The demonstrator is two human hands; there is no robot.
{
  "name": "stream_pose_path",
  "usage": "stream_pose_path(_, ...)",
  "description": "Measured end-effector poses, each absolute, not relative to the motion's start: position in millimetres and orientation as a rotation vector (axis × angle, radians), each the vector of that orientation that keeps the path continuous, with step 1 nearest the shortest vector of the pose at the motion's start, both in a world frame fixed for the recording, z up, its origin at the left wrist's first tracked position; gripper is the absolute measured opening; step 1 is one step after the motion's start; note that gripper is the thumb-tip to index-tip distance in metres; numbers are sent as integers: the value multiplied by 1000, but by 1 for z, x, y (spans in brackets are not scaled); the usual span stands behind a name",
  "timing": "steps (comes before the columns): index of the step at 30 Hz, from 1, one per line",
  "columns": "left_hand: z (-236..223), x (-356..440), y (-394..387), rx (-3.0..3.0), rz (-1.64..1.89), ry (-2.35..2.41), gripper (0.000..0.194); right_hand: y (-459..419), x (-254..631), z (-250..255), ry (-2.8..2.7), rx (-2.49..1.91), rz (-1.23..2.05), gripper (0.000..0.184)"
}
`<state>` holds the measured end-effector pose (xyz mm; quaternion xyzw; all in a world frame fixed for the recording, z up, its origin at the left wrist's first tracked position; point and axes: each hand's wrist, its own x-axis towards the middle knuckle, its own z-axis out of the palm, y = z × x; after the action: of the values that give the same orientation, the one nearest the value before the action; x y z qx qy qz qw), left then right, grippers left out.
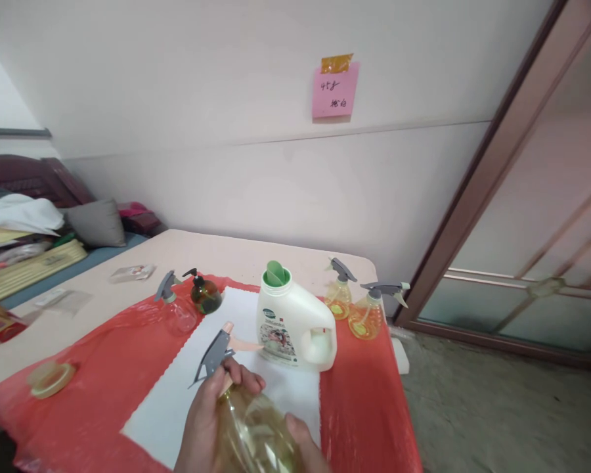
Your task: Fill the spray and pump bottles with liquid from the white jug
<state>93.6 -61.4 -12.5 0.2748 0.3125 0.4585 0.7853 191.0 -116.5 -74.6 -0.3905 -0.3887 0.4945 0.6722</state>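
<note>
Both my hands are on a clear spray bottle (251,427) with yellowish liquid, tilted near the bottom of the view. My left hand (204,414) wraps its fingers round the collar below the grey trigger head (215,355). Lower down, my right hand (305,443) grips the bottle's side; most of it is cut off by the frame. Just beyond stands a white detergent jug (280,322) with a green open mouth, upright on a white sheet (167,407).
Two yellow-filled spray bottles (365,320) stand right, on red plastic sheeting (369,401). A clear spray bottle (181,316) and a dark pump bottle (205,295) stand left. A round lid (52,380) lies front left. A wall (285,190) closes off the back.
</note>
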Motion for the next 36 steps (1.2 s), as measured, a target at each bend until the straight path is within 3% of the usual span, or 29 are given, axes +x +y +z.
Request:
stream_pose_path(3, -18, 94, -57, 580, 1026, 723, 29, -127, 193, -76, -874, -956, 1212, 58)
stream_pose_path(10, -19, 88, -56, 734, 1064, 725, 26, -145, 193, -90, -1037, -983, 1019, 75)
stream_pose_path(12, -16, 90, -57, 770, 1082, 755, 29, -143, 190, -104, -1129, -1093, 818, 78)
stream_pose_path(16, -15, 97, -59, 779, 1158, 911, 31, -138, 193, -126, -1417, -1252, 19, 72)
stream_pose_path(18, -17, 98, -58, 753, 1191, 1033, 35, -137, 199, -124, -1512, -1264, -193, 72)
stream_pose_path(20, -17, 97, -56, 744, 1214, 1119, 37, -138, 205, -112, -1515, -1265, 77, 74)
stream_pose_path(25, -8, 89, -54, 744, 1135, 937, 36, -139, 215, -68, -859, -936, 1569, 56)
stream_pose_path(28, -7, 87, -55, 787, 1035, 890, 36, -136, 216, -62, -833, -729, 1853, 64)
stream_pose_path(30, -12, 86, -52, 825, 1062, 927, 35, -134, 215, -69, -1052, -901, 1697, 70)
stream_pose_path(34, -22, 73, -32, 612, 1435, 1091, 27, -135, 210, -98, -1379, -1540, 804, 81)
stream_pose_path(36, -23, 59, -19, 384, 1623, 1156, 26, -136, 205, -109, -1401, -1617, 593, 81)
